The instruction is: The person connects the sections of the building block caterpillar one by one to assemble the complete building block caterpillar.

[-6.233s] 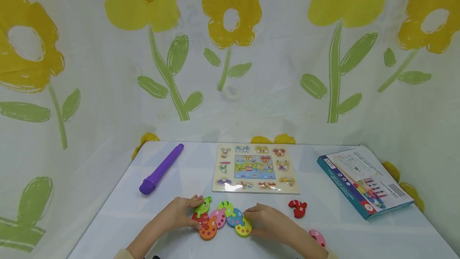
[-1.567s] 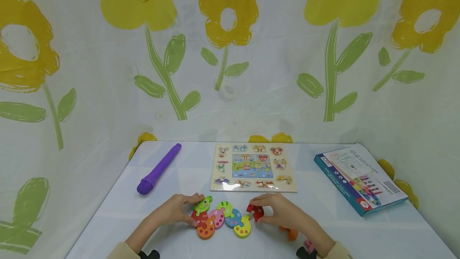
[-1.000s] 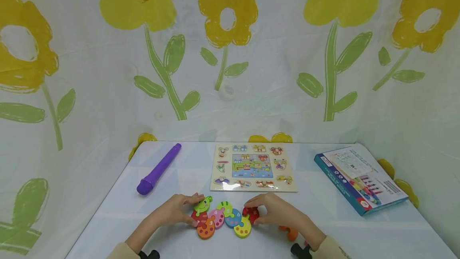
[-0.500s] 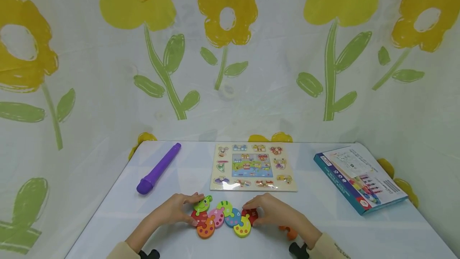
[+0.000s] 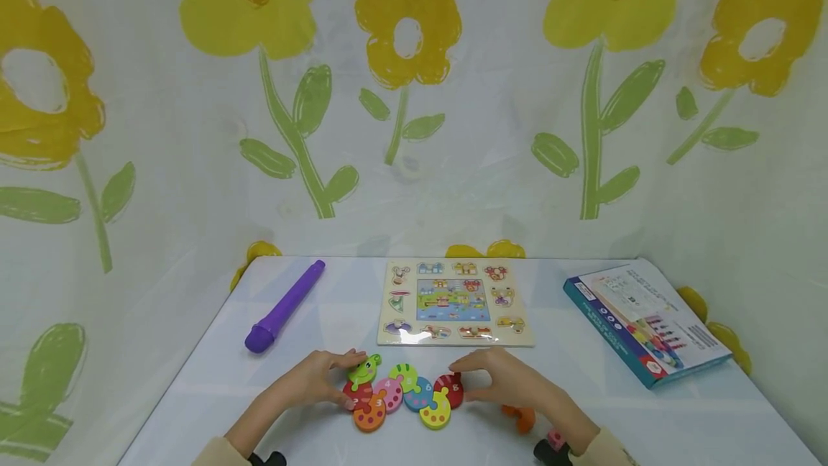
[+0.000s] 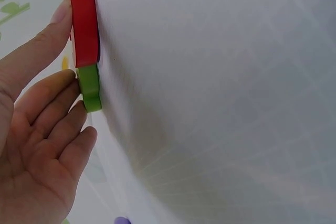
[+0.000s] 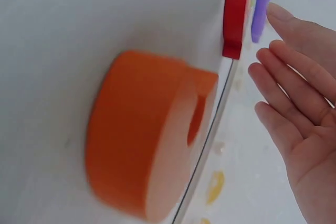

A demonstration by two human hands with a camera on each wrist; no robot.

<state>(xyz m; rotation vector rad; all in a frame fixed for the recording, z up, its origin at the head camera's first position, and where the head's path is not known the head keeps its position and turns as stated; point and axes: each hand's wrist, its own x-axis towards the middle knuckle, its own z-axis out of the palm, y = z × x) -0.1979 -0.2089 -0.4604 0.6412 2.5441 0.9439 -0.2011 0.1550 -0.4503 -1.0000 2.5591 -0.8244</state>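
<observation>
Joined curved pieces form a colourful numbered caterpillar puzzle [image 5: 405, 377] on the table, from a smiling green head [image 5: 366, 371] to a dark red piece [image 5: 449, 390] at the right end. My left hand [image 5: 315, 378] lies against the head end. Its thumb touches the red piece behind the head, and its relaxed fingers touch the head's edge [image 6: 89, 85]. My right hand [image 5: 507, 382] is just right of the dark red end piece, its fingers spread apart and the palm bare in the right wrist view. That end piece [image 7: 235, 17] sits against the yellow one.
A loose orange piece [image 5: 522, 419] and a pink piece [image 5: 555, 440] lie by my right forearm, partly hidden. Behind are a wooden picture puzzle board [image 5: 396, 308], a purple microphone-shaped toy [image 5: 284, 308] and a flat box [image 5: 647, 318]. A flower-print cloth hangs behind the table.
My right hand has carried the dark red piece from the right to the yellow end of the caterpillar, pressed it there, then let go and drawn back right. The left hand has stayed.
</observation>
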